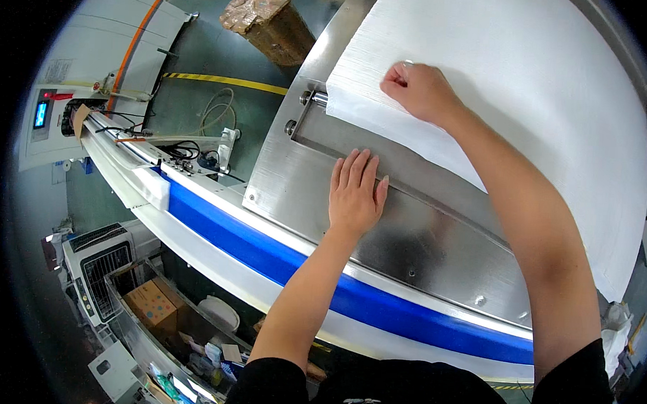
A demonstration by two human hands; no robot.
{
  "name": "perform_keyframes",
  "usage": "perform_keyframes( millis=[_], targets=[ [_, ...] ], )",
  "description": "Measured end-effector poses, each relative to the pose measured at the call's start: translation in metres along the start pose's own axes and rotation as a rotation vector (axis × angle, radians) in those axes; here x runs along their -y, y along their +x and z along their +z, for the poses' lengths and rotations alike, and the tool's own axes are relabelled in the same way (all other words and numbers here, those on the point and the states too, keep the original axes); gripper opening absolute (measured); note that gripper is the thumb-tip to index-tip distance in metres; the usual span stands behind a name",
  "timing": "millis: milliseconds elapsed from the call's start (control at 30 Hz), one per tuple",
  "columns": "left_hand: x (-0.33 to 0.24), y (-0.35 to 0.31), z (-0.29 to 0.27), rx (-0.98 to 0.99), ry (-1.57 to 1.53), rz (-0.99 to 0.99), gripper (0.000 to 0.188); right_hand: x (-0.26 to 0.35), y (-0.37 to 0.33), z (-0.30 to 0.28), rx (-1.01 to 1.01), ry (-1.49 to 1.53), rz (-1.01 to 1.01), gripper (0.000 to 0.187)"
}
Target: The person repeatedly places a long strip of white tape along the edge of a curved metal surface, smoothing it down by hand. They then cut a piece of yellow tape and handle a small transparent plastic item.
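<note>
My left hand lies flat on a brushed metal table, fingers stretched out with the thumb a little apart. Its fingertips reach the edge of a long recessed slot in the metal. Above and to the right, my right hand is closed in a loose fist over a large white sheet or stack of sheets with fine lines across it. A small pale glint shows at its knuckles; whatever the fingers hold, if anything, is hidden. The sheet's near edge hangs over the slot, close to a metal roller end.
A blue and white rail runs along the table's near edge. White machinery with a small lit screen stands at left. A tape-wrapped carton is on the floor beyond. Lower left, a bin holds boxes, beside a white slatted unit.
</note>
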State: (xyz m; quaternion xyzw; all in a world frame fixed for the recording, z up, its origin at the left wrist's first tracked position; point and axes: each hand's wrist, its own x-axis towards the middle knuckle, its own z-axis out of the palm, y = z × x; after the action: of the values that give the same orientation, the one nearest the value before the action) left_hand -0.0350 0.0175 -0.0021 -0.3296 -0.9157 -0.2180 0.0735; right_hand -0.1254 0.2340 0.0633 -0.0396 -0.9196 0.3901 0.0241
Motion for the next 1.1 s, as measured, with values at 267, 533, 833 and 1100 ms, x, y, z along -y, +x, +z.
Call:
perform_keyframes(
  millis=[267, 533, 833, 1100],
  targets=[
    [0.003, -0.001, -0.002, 0.018, -0.022, -0.022, 0.038, 0.001, 0.026, 0.011, 0.002, -0.129, 0.009, 0.024],
    [0.028, 0.053, -0.010, -0.223, -0.007, 0.014, 0.046, -0.006, 0.023, 0.014, -0.051, -0.185, 0.021, 0.019],
    [0.063, 0.115, -0.009, -0.247, 0.226, 0.169, 0.045, -0.005, 0.027, 0.018, -0.080, -0.212, 0.027, 0.020],
    [0.065, 0.122, -0.036, -0.107, 0.241, 0.403, 0.028, -0.006, -0.002, 0.010, -0.176, -0.062, -0.117, 0.025]
  ],
)
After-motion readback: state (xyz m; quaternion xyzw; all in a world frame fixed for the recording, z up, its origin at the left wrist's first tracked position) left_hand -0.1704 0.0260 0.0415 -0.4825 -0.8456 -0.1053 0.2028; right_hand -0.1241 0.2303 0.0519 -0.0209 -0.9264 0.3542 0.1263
